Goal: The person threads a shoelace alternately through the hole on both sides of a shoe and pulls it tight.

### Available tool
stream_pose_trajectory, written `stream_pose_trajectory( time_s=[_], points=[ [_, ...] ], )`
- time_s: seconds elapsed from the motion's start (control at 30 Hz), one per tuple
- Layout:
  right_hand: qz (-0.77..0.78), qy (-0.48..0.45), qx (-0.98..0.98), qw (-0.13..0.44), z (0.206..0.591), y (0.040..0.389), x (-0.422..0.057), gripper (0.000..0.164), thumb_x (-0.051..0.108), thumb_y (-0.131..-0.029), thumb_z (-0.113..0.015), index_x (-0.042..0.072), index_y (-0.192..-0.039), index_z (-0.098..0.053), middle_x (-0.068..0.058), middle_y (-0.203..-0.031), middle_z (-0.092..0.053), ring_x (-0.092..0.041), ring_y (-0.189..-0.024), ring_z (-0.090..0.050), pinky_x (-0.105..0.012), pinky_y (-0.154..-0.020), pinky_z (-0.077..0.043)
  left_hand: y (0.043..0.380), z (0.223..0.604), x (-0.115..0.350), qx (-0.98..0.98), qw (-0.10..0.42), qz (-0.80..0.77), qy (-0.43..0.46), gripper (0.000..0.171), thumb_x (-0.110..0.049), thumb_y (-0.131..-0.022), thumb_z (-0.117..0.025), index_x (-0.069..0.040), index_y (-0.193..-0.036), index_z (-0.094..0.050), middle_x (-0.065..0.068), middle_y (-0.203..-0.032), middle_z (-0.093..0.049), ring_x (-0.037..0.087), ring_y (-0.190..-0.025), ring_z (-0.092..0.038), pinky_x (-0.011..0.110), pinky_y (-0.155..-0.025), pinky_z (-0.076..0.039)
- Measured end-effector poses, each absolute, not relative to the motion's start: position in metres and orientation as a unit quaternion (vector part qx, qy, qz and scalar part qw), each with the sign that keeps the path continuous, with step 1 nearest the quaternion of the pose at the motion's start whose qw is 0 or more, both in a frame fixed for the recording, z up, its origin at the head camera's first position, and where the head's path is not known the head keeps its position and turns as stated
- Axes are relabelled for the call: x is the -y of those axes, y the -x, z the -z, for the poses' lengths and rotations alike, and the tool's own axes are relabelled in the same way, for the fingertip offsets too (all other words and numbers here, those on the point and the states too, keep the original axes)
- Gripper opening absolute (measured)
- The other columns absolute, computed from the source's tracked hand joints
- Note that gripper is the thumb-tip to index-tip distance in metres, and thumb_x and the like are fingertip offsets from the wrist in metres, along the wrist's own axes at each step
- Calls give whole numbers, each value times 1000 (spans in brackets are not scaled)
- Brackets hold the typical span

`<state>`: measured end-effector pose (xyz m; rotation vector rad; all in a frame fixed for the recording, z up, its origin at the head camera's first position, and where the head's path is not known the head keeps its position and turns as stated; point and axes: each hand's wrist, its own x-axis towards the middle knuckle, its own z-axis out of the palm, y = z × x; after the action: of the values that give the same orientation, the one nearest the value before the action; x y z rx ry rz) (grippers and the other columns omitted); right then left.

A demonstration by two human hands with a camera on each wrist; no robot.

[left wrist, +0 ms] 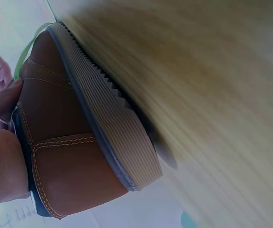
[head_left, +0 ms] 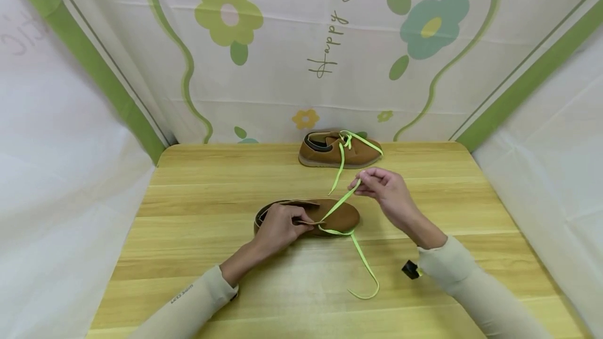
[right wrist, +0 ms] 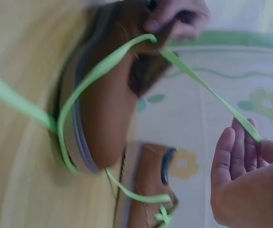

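Note:
A brown shoe lies on the table, toe to the right. My left hand pinches the near eyelet flap of this shoe between thumb and fingers. A neon green shoelace passes through an eyelet in that flap, as the right wrist view also shows. My right hand pinches one end of the lace, which runs taut up from the flap. The lace's other part drops over the near side and curls on the table. In the left wrist view the shoe's heel and ribbed sole show.
A second brown shoe, with a green lace tied at its front, stands at the table's back edge by the printed curtain. A small black object lies near my right sleeve. The wooden table has white fabric walls around it.

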<state>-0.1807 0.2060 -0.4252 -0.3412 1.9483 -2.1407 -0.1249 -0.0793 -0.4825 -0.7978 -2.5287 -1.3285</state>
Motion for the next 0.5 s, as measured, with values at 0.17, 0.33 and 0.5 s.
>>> stream_pose_trajectory(
  time_s=[0.17, 0.33, 0.5],
  points=[
    [773, 114, -619, 82, 416, 192, -226, 16, 10, -108, -61, -2, -107, -70, -8, -96, -78, -21, -92, -77, -36, -87, -63, 125, 482, 81, 849, 87, 446, 270, 13, -5, -81, -92, -13, -84, -83, -5, -85, -81, -1, -70, -68, 19, -65, -53],
    [803, 108, -584, 51, 411, 202, -242, 16, 9, -108, -60, -4, -108, -70, -10, -97, -77, -22, -90, -77, -34, -83, -63, 125, 482, 81, 846, 93, 448, 273, 13, -5, -80, -93, -13, -84, -83, -4, -85, -81, -4, -67, -65, 18, -63, -51],
    [818, 109, -564, 27, 408, 207, -251, 17, 7, -108, -58, -8, -109, -66, -12, -98, -76, -23, -88, -78, -34, -82, -64, 125, 483, 81, 845, 94, 449, 275, 14, -5, -80, -93, -13, -84, -83, -4, -85, -81, -2, -69, -67, 18, -64, -53]
  ],
)
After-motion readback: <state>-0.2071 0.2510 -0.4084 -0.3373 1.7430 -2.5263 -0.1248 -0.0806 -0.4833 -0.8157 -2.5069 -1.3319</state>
